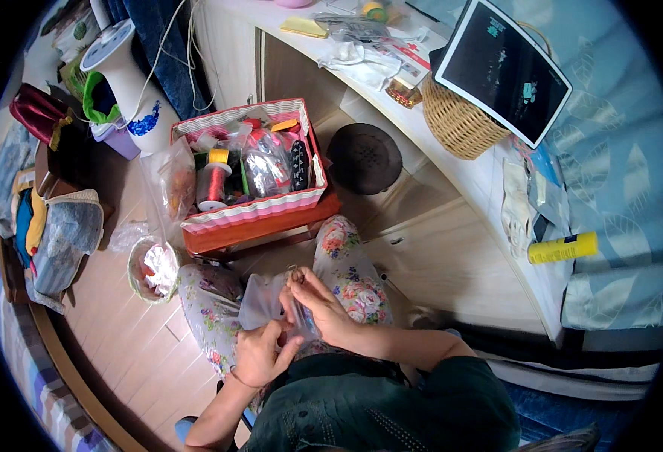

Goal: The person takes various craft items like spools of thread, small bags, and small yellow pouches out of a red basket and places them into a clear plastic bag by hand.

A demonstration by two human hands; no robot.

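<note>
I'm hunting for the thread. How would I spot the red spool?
Find the pink woven basket on the orange stool before the person's knees. At its left end stands the shiny red thread spool, upright with a yellow cap, unlike the clear bags beside it.

We are in a home, in a lived-in craft corner: a wooden floor point(120, 331), a pale bench point(452, 169) with cupboards, a wicker basket point(459, 120), a tablet point(504, 71), and a pink basket point(252, 207) full of thread spools.
</note>
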